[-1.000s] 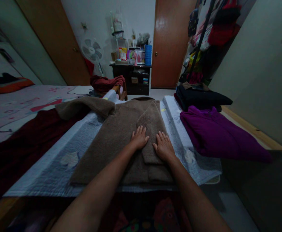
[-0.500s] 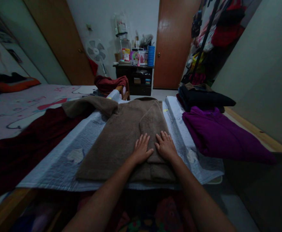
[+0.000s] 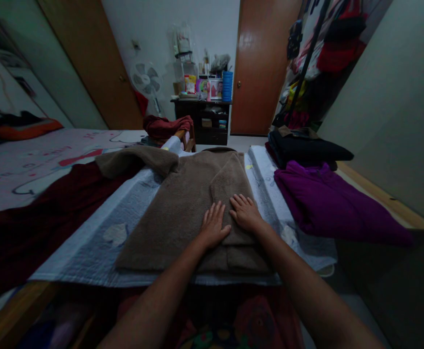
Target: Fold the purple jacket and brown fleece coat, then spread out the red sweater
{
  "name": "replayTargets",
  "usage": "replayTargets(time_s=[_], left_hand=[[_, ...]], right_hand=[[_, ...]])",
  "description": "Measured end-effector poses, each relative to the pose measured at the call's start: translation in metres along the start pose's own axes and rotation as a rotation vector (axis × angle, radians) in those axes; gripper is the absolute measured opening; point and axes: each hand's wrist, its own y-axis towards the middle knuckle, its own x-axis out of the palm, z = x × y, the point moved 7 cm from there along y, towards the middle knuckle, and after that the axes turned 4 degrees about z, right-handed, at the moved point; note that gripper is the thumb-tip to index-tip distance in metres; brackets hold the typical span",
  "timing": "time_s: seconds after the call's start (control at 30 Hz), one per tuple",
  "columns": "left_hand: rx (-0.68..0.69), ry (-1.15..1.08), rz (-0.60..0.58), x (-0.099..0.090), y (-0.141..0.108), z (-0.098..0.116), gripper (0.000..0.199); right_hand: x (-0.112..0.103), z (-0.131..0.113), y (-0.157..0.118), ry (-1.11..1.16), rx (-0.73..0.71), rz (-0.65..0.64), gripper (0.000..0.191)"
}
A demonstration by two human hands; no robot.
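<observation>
Brown fuzzy jacket [image 3: 175, 213] lies flat on a pale blue and grey quilt [image 3: 84, 257], right in front of the person. One sleeve [image 3: 229, 179] is folded in over the jacket's right side. The other sleeve [image 3: 135, 157] sticks out to the left, and its end lies by a dark red cloth [image 3: 62, 203].

The left hand [image 3: 213, 225] is flat on the jacket, near the folded sleeve. Its fingers are out straight, a little apart, and it has hold of nothing. The right hand [image 3: 245, 212] is flat too, with its palm down on the folded sleeve. Its fingers are also out, and it grips nothing.

To the right is a folded purple top [image 3: 335, 203]. Just behind it is a pile of dark clothes [image 3: 306, 148]. Far back stand a white fan [image 3: 146, 77] and a brown door [image 3: 264, 68].
</observation>
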Motion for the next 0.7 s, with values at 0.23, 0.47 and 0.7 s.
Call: replayTargets(time_s=[0.23,0.47,0.7], left_hand=[[-0.005,-0.014,0.012,0.000,-0.001,0.001,0.078],[-0.014,-0.018,0.026,0.002,-0.001,-0.001,0.079],[-0.005,-0.028,0.034,0.002,0.000,-0.001,0.079]], right_hand=[[0.005,0.003,0.028,-0.001,0.005,-0.028,0.059],[0.008,-0.011,0.007,0.027,-0.157,-0.030,0.058],[0.005,-0.016,-0.010,0.032,-0.216,-0.028,0.059]])
